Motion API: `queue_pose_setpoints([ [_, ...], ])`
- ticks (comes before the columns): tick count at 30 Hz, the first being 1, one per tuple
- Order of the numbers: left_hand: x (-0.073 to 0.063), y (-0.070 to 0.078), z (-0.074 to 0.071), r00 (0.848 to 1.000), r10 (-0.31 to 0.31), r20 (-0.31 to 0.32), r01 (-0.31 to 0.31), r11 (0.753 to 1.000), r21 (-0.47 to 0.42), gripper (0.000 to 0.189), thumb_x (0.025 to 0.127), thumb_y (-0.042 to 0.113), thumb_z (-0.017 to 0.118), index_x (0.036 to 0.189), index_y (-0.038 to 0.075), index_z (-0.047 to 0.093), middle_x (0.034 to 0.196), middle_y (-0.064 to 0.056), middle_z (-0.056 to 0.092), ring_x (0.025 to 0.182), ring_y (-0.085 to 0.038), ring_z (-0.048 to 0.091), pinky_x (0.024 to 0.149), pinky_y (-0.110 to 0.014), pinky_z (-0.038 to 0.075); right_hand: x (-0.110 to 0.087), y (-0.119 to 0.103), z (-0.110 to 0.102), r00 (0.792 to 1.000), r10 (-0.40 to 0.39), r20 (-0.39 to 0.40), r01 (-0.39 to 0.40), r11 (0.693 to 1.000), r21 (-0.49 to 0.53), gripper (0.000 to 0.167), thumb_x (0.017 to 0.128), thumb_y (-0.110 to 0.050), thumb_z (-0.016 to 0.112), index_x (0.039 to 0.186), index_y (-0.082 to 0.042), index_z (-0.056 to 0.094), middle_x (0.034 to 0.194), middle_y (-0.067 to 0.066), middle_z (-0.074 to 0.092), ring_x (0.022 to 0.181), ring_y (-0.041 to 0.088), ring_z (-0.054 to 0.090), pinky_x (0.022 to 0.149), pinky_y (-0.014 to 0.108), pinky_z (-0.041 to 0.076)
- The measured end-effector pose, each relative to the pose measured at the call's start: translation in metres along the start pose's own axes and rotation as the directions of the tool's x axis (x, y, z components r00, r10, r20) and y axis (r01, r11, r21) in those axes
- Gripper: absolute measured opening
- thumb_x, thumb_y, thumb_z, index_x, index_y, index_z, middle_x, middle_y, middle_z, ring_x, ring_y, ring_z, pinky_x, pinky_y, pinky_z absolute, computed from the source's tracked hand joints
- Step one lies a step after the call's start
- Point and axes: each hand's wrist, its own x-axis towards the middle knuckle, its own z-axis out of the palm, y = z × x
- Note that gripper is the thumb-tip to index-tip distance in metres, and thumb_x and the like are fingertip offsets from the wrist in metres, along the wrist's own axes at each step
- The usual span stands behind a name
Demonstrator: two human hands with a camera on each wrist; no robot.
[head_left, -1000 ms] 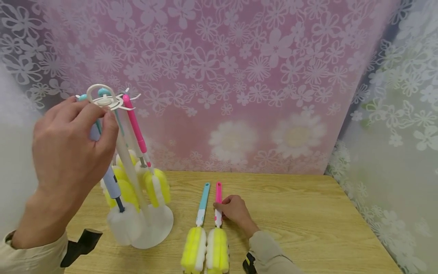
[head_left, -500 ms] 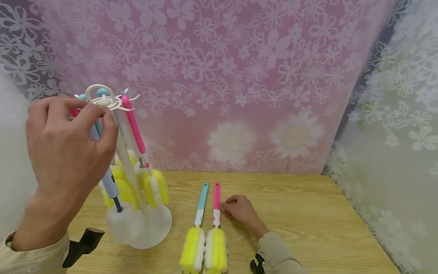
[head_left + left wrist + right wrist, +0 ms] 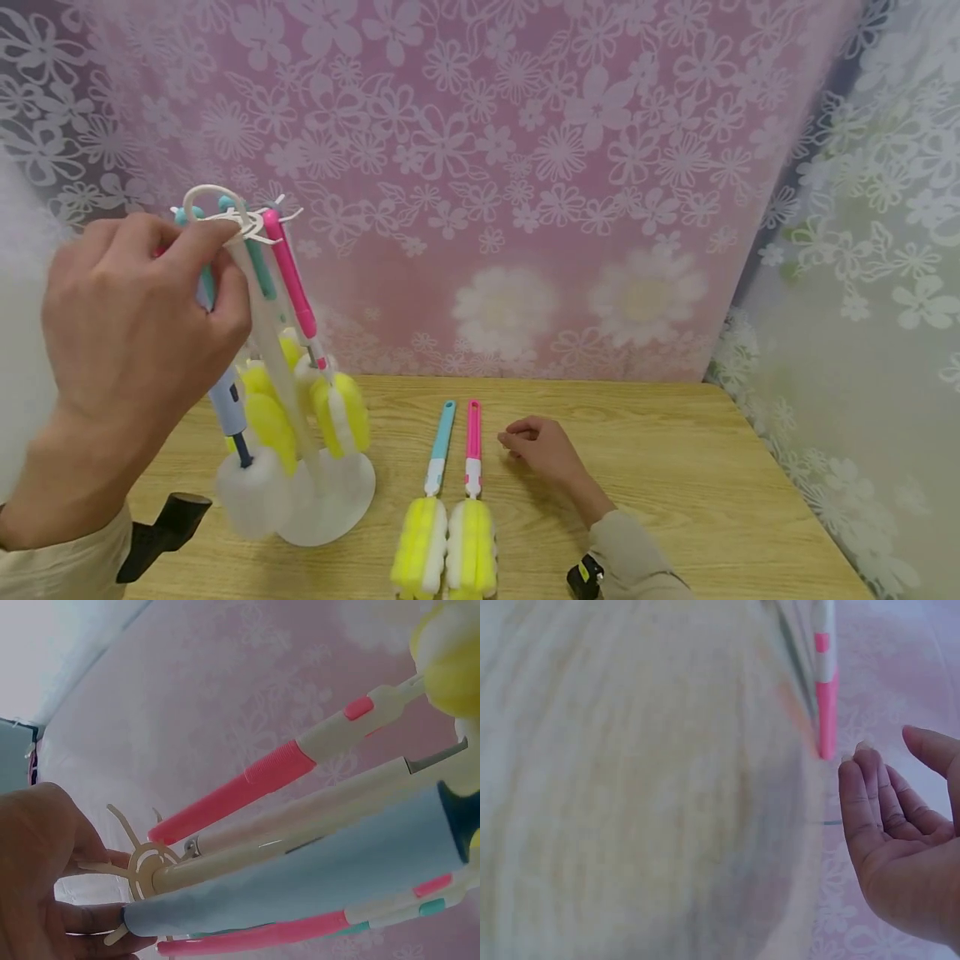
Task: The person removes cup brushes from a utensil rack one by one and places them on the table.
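Has the left hand (image 3: pixel 142 317) bent at the top of the white rack (image 3: pixel 337 504), by the lavender-handled brush (image 3: pixel 227 406); cannot tell whether pinching it. Apparently settling that brush; next, likely needs a careful release. Has the right hand (image 3: pixel 547 450) relaxed, holding nothing, just right of the pink-handled brush (image 3: pixel 473 468) and blue-handled brush (image 3: pixel 437 468). Shows no readable brand or writing, out to the floral curtain (image 3: pixel 450 167).

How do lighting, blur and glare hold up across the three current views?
Head view: fairly even light, turquoise brush and pink brush reasonably legible; left wrist view: upper-left corner washed out bright, left hand comparatively dark; right wrist view: tabletop smeared and soft, with a greyish shadow low on it, right hand clearer.
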Motion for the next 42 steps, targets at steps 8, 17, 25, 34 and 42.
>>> queue_pose_setpoints([
  [8,-0.001,-0.009,-0.007,0.993,0.073,0.097,-0.073,0.997,-0.002,0.043,0.084,0.008,0.036,0.109,0.004,0.071,0.084,-0.024,0.062,0.07,-0.043,0.051,0.061,-0.054,0.043,0.0,-0.025,0.0,0.998,-0.053,0.042,0.048,0.992,0.121,0.028,0.093,-0.021,0.062,0.108,0.003,0.064,0.094,0.018,0.067,0.088,0.036,0.065,0.077,0.04,0.056],
  [17,0.0,-0.009,-0.006,0.997,0.013,0.08,-0.007,0.997,-0.082,0.04,0.09,0.024,0.041,0.1,0.002,0.073,0.089,-0.018,0.068,0.074,-0.039,0.058,0.062,-0.052,0.045,-0.007,-0.087,-0.003,0.973,-0.216,0.083,0.196,0.96,0.198,0.03,0.095,-0.026,0.06,0.114,-0.003,0.063,0.096,0.013,0.067,0.084,0.023,0.067,0.078,0.037,0.055],
  [25,0.001,-0.005,0.003,0.998,-0.059,-0.02,0.057,0.993,-0.103,0.045,0.092,0.041,0.05,0.093,0.004,0.075,0.089,-0.018,0.068,0.075,-0.039,0.062,0.06,-0.053,0.046,-0.008,-0.162,0.03,0.877,-0.479,0.033,0.456,0.852,0.256,0.028,0.094,-0.022,0.061,0.119,-0.008,0.063,0.106,0.007,0.066,0.094,0.018,0.064,0.084,0.033,0.053],
  [34,0.004,0.002,0.006,0.995,-0.066,-0.069,0.057,0.991,-0.119,0.043,0.093,0.037,0.05,0.084,0.002,0.073,0.067,-0.013,0.061,0.058,-0.034,0.053,0.054,-0.048,0.041,-0.011,-0.212,0.076,0.794,-0.607,-0.016,0.582,0.753,0.306,0.04,0.09,-0.016,0.066,0.127,-0.005,0.059,0.119,0.003,0.063,0.108,0.015,0.06,0.093,0.028,0.047],
  [42,0.006,0.004,0.004,0.997,-0.038,-0.067,0.032,0.995,-0.099,0.042,0.094,0.034,0.049,0.082,0.001,0.071,0.063,-0.013,0.058,0.055,-0.033,0.05,0.051,-0.045,0.039,-0.01,-0.231,0.102,0.799,-0.6,-0.05,0.583,0.75,0.312,0.043,0.086,-0.019,0.071,0.125,-0.005,0.061,0.117,-0.001,0.064,0.105,0.012,0.061,0.092,0.026,0.048],
])
